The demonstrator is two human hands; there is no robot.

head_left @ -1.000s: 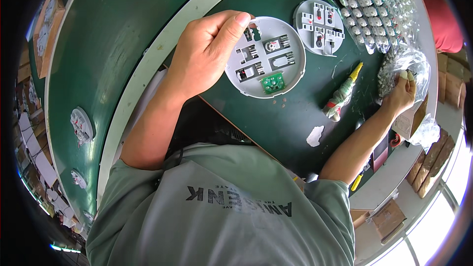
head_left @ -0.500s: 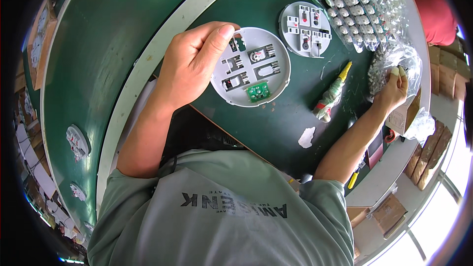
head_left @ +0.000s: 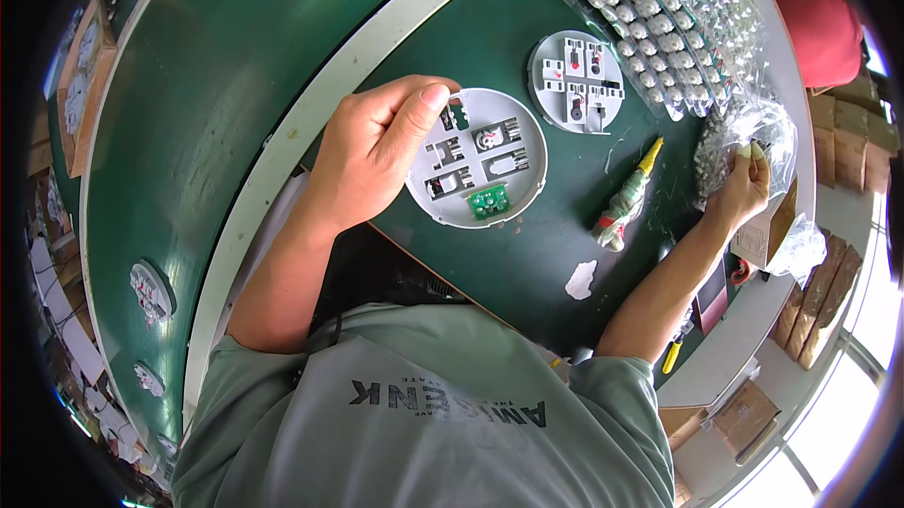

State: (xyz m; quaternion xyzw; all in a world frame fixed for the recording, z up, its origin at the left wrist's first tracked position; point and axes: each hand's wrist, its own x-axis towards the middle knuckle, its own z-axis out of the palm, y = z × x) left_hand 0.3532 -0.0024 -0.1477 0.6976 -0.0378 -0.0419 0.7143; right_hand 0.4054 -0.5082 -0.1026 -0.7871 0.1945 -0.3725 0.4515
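My left hand (head_left: 372, 155) grips the rim of a round grey plastic housing (head_left: 477, 161), thumb on top. Slots and small parts sit inside the housing, along with a green circuit board (head_left: 490, 202) near its lower edge. Over at the right, my right hand (head_left: 739, 190) has its fingertips pinched together at a clear plastic bag (head_left: 772, 131) of small metallic-looking parts. Whatever is between those fingertips is too small to make out. Behind the held housing, a second round grey housing (head_left: 556, 94) with red and black parts lies on the green table (head_left: 452, 254).
Plastic trays of rounded, silvery pieces (head_left: 650, 32) fill the far right. A wrapped tool with a yellow tip (head_left: 629, 197) lies mid-table beside a white scrap (head_left: 581, 280). Left of a pale rail (head_left: 273, 141), a green surface carries grey housings (head_left: 151, 293). Another person's red sleeve (head_left: 819, 23) shows far right.
The whole view has shifted, so most table things appear slightly lower, and a grey disc now shows at the top left. My left hand keeps hold of the housing; my right hand stays at the bag.
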